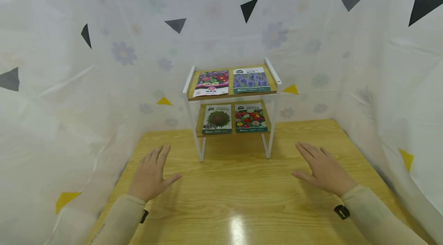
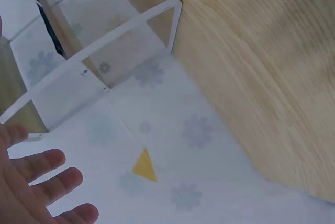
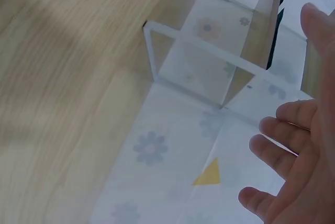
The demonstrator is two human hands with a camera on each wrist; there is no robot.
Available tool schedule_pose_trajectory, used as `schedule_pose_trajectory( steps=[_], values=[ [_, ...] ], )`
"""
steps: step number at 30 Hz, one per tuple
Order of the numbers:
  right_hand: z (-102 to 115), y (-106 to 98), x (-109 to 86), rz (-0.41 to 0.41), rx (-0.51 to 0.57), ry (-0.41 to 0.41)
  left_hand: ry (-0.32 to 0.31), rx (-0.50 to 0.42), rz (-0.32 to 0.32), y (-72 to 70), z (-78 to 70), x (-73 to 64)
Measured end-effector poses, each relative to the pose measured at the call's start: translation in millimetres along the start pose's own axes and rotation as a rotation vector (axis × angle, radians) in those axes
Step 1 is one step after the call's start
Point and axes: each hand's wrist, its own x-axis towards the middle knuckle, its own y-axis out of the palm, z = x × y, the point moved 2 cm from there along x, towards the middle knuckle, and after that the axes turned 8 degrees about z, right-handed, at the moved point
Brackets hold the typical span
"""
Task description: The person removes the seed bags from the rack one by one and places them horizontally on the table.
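1. As I watch from a distance through the head camera, the left hand (image 1: pixel 149 177) hovers over the table (image 1: pixel 228 191), its fingers spread, released and grasping nothing.
2. Opposite it, I see the right hand (image 1: pixel 327 172) held likewise, fingers extended, thumb apart, gripping nothing.
3. Light sleeves (image 1: pixel 119 216) cover both forearms, with a dark wristband (image 1: pixel 342 212) at the right and another at the left.
4. Beyond and between the hands stands the two-tier shelf (image 1: pixel 238 95), white-framed with wooden boards, upright on the table and touched by neither hand.
5. On its upper board lie a pink-banded packet (image 1: pixel 212 82), left, and a purple-flower packet (image 1: pixel 250 80), right.
6. On the lower board, I find a sunflower packet (image 1: pixel 217 119), left, beside a mixed-flower packet (image 1: pixel 250 117), right.
7. Flower-printed white sheeting (image 1: pixel 214 41) surrounds the scene, dotted with black triangles (image 1: pixel 249 9) and yellow triangles (image 1: pixel 290 89).
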Motion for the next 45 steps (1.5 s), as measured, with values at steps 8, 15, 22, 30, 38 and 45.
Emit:
schedule_pose_trajectory(
  steps=[8, 15, 22, 30, 38, 45],
  values=[
    [12.2, -18.3, 14.0, -0.085, 0.005, -0.089, 0.062, -0.015, -0.091, -24.6, -8.4, 9.6],
    [24.6, -49.3, 34.8, -0.175, -0.059, -0.172, 0.109, -0.010, -0.179, -51.5, -14.1, 25.3],
    [37.2, -84.6, 55.6, -0.226, -0.080, -0.238, 0.124, -0.029, -0.223, -74.8, -18.5, 39.2],
    [54.1, -117.3, 78.6, -0.284, -0.109, -0.354, 0.131, -0.100, -0.242, -96.7, -28.5, 55.4],
    [77.2, -142.2, 107.6, -0.280, -0.159, -0.399, 0.150, -0.129, -0.253, -113.1, -34.8, 76.5],
    [93.1, -155.3, 134.2, -0.230, -0.198, -0.411, 0.144, -0.079, -0.215, -126.0, -36.5, 100.9]
  ],
)
